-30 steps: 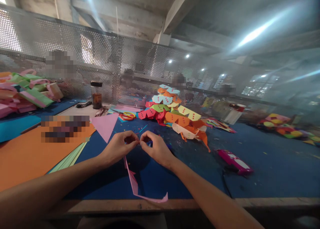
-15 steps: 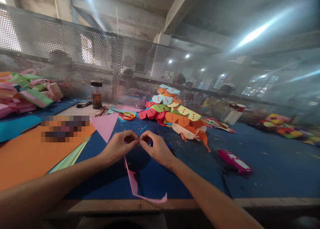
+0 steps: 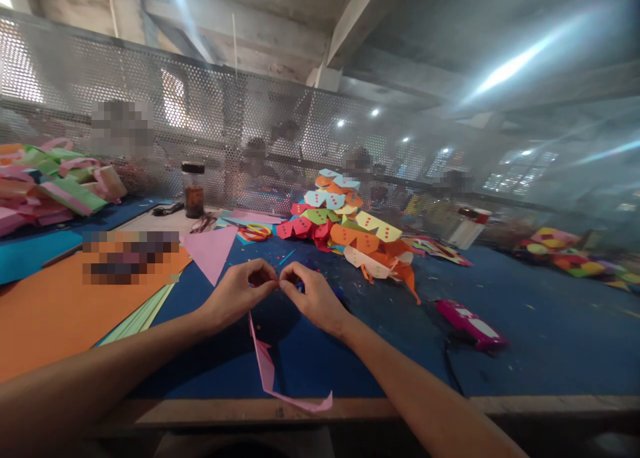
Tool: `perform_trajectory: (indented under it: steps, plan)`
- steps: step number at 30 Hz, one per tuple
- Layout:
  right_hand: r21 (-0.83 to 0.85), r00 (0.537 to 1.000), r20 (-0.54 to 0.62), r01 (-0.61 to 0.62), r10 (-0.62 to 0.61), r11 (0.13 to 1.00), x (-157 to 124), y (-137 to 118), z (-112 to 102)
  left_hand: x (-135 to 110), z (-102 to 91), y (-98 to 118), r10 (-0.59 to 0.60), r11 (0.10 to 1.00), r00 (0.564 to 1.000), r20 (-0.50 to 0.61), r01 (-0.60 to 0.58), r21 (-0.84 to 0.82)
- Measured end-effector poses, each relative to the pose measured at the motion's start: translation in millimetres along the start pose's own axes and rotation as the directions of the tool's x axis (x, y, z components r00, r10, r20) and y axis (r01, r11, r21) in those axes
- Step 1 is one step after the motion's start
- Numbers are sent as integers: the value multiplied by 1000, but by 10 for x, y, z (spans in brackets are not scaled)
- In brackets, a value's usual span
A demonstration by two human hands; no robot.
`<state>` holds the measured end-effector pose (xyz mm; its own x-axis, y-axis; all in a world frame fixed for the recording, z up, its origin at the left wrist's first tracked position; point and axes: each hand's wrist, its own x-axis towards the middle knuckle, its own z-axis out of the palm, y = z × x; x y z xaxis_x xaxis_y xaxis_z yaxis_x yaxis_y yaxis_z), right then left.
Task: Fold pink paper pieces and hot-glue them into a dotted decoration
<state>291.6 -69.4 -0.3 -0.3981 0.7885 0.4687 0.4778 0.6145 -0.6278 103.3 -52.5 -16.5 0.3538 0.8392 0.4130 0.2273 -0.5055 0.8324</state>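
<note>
My left hand (image 3: 243,295) is closed in a pinch over the blue table. Below it a folded pink paper strip (image 3: 267,371) hangs down, its upper end hidden by the hand and its lower end bent to the right near the table's front edge. My right hand (image 3: 315,297) is closed too, its thumb and fingertips pressed up against the left fingertips. Whatever is between the right fingertips is too small or too covered to make out. Just beyond my left hand lies a pink paper triangle (image 3: 213,250).
A pile of folded, dotted paper pieces (image 3: 355,228) stands past my hands. Orange paper sheets (image 3: 45,311) lie at left, near a dark-lidded jar (image 3: 194,195). At right are a magenta device (image 3: 470,325) with a cable and a white bottle (image 3: 469,230). A perforated metal screen (image 3: 215,105) runs behind.
The lower end of the pink paper strip has shifted slightly left and down. Both hands keep nearly the same place and pinch.
</note>
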Motion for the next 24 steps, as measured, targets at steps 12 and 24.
perform_trajectory:
  steps: [12,24]
  plan:
    - [5,999,5,-53,53,999,8,63,-4,6,-12,-20,7,1000,1000,-2,-7,-8]
    - [19,997,2,-76,76,997,3,57,14,-2,-22,2,-12,1000,1000,-13,12,-4]
